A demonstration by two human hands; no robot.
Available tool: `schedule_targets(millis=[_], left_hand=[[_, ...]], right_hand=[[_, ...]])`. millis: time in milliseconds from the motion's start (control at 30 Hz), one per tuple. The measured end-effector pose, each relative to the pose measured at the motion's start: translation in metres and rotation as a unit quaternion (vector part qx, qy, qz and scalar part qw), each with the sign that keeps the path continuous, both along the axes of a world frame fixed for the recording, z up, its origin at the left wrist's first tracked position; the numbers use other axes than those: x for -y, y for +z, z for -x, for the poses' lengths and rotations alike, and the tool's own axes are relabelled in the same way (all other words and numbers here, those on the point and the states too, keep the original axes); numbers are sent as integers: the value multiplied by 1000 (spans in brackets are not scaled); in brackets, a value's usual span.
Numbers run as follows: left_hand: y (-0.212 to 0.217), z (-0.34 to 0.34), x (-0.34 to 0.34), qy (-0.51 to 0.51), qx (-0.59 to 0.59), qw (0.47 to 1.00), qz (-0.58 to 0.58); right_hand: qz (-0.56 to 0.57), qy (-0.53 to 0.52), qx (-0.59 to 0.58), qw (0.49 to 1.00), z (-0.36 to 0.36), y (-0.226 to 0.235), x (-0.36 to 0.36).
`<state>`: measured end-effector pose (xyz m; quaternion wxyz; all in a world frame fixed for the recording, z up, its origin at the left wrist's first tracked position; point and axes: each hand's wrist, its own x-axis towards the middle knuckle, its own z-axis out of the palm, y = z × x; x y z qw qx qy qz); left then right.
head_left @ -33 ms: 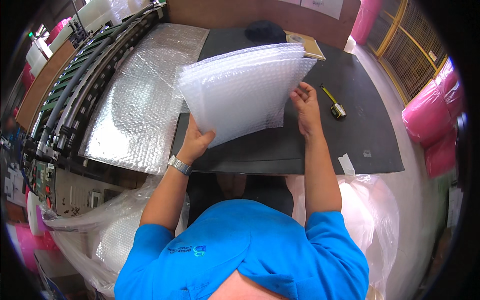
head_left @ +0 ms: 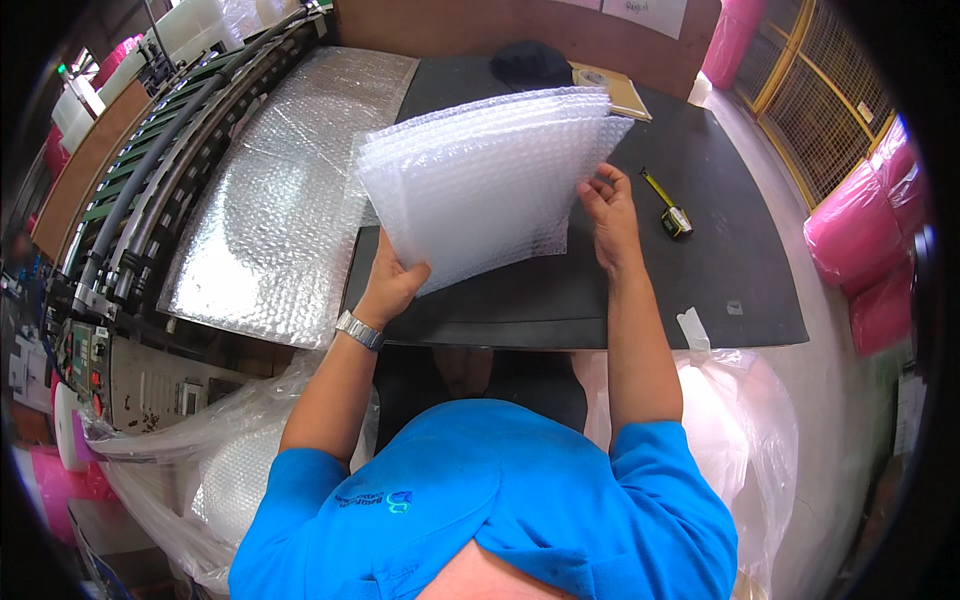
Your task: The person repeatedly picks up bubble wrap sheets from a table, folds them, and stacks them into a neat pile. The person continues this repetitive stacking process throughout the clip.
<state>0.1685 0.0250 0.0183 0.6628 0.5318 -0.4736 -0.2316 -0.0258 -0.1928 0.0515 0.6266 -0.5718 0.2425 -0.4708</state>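
Note:
A stack of clear bubble wrap sheets (head_left: 480, 185) is held up over the black tabletop (head_left: 480, 333), its layers fanned along the far edge. My left hand (head_left: 392, 282) grips the stack's near left corner, thumb on top and fingers hidden beneath. At the right edge my right hand (head_left: 608, 215) pinches the sheets between thumb and fingers. To the left a large bubble wrap sheet (head_left: 270, 200) lies flat, running under the stack's left side. A yellow and black tape measure (head_left: 676, 221), its blade partly out, rests right of my right hand.
A machine with dark rollers (head_left: 150, 190) borders the table on the left. At the back lie a dark cap (head_left: 531, 65) and a tape roll (head_left: 592, 78) on a notepad. Plastic bags (head_left: 735, 420) hang at the front edge. Pink wrapped rolls (head_left: 862, 228) stand at right.

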Motion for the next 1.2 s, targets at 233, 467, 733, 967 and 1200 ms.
schedule_targets(millis=[233,467,733,967,1200], left_hand=[[-3,0,5,14,2,1000,12],[4,4,8,40,2,999,23],[5,3,8,59,8,998,14],[5,3,9,54,9,998,21],[3,0,9,58,14,998,23]], right_hand=[[31,13,-18,999,-11,2,-3],[-2,-51,19,999,-8,3,-7],[-68,-57,-2,996,8,-36,-1],[-60,-23,-33,997,23,-74,5],[-70,-22,-27,997,17,-57,-8]])
